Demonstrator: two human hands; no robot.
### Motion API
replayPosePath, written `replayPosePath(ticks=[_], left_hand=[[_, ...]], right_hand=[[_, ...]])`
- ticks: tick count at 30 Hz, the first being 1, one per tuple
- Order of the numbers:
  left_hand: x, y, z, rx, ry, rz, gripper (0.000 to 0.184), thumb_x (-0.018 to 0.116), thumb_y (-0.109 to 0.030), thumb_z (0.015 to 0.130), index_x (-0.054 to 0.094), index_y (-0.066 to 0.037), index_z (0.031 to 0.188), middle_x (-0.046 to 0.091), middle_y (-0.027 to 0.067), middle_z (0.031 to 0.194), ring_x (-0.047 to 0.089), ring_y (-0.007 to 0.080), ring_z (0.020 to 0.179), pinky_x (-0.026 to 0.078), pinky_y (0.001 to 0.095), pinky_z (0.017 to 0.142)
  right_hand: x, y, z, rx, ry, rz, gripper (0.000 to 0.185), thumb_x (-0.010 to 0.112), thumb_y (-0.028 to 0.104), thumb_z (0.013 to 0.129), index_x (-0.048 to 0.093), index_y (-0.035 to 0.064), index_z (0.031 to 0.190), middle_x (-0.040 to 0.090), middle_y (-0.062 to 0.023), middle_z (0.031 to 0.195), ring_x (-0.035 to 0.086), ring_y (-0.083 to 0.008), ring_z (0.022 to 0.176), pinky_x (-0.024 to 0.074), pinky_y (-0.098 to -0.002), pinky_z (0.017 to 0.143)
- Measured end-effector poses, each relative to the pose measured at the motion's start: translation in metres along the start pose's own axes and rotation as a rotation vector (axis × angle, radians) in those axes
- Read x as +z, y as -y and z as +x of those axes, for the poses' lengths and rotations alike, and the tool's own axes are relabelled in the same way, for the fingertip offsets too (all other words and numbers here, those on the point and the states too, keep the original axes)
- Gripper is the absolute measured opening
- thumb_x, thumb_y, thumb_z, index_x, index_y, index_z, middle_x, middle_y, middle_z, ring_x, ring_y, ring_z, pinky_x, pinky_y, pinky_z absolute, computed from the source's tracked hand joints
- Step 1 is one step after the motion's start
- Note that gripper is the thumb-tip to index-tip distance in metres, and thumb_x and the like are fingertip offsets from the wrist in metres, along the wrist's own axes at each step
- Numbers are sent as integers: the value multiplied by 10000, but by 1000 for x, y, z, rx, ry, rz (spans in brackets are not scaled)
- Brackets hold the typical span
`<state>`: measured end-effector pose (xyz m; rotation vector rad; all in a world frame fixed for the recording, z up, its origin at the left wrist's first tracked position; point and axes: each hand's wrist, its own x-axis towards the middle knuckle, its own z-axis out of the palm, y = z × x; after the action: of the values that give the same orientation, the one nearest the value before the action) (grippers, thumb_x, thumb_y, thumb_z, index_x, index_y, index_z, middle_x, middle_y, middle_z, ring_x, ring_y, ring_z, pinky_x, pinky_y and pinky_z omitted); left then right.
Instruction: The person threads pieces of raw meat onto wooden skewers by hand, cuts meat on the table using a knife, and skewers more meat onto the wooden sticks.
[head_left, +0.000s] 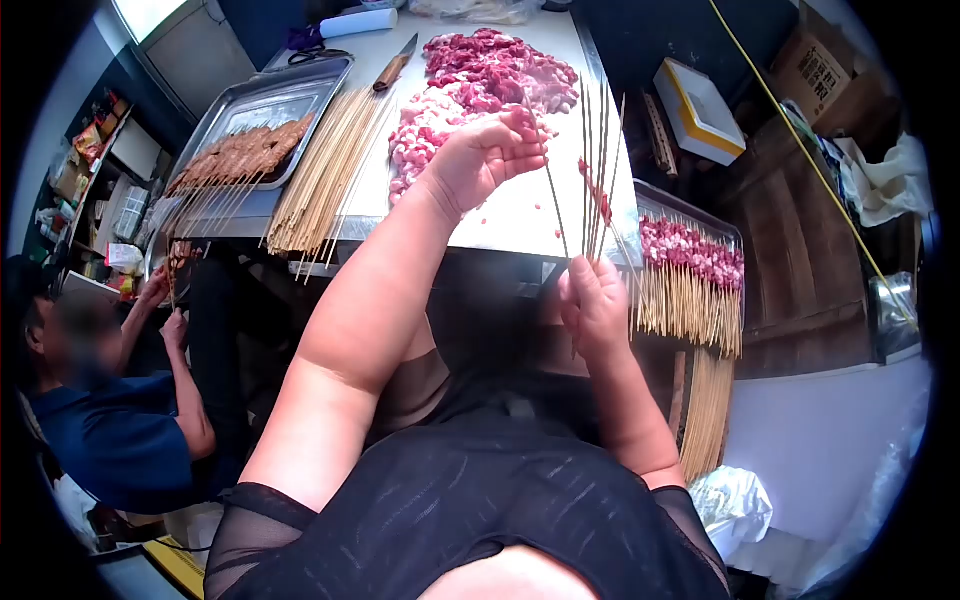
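My right hand (595, 305) is closed around the lower ends of several thin wooden skewers (590, 130), which fan upward over the table edge. Red meat pieces (595, 190) are threaded on part of that bunch. One skewer (553, 190) leans apart to the left, its upper part beside my left hand (490, 160). The fingers of that hand are curled in at the skewer; whatever they pinch is too small to make out. Behind it a large heap of raw cut meat (490, 75), dark red and paler pink, lies on the white tabletop (500, 225).
Left of the meat are bare skewers (325, 170), a knife (395, 65) and a metal tray (325, 85) with browned skewers (240, 155). At right, a tray holds raw meat skewers (690, 255), above more bare sticks (708, 410). A person (110, 420) sits left, hands on a skewer.
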<state>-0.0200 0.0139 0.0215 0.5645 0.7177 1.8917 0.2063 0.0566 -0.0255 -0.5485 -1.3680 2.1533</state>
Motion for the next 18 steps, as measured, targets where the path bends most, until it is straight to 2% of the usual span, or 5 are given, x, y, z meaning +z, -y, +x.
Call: replayPosePath(ticks=[4, 7, 8, 12, 18], left_hand=[[1, 5, 4, 28, -161, 96, 231, 576, -231, 882, 608, -5, 917, 637, 100, 842, 637, 186, 794, 544, 325, 797], [0, 8, 6, 95, -221, 99, 212, 544, -200, 901, 608, 1, 927, 636, 93, 828, 639, 179, 766, 553, 318, 765], [0, 8, 6, 89, -251, 110, 224, 493, -176, 925, 591, 16, 984, 636, 107, 865, 636, 185, 790, 550, 324, 777], [5, 11, 5, 84, -239, 89, 279, 407, -161, 955, 555, 46, 1069, 619, 156, 978, 620, 228, 899, 521, 367, 856], [6, 22, 5, 121, -188, -30, 285, 392, -157, 960, 517, 47, 1115, 606, 198, 1025, 616, 258, 947, 503, 399, 900]], right_hand=[[-6, 0, -8, 7, -85, -96, 158, 585, 199, 896, 501, 68, 924, 505, 9, 591, 357, -37, 376, 256, -173, 319], [-8, 3, -9, -17, -77, -169, 114, 570, 153, 899, 506, 65, 930, 479, 21, 596, 361, -28, 391, 264, -157, 338], [-9, 4, -11, -5, -88, -176, 123, 568, 128, 897, 518, 54, 982, 481, 24, 598, 365, -25, 397, 265, -155, 350], [-10, 9, -11, -28, -65, -225, 133, 562, 124, 899, 520, 45, 998, 475, 27, 594, 363, -24, 398, 254, -160, 346], [-10, 12, -10, -6, -67, -295, 148, 585, 119, 889, 558, 25, 999, 493, 32, 591, 404, -23, 433, 291, -160, 378]])
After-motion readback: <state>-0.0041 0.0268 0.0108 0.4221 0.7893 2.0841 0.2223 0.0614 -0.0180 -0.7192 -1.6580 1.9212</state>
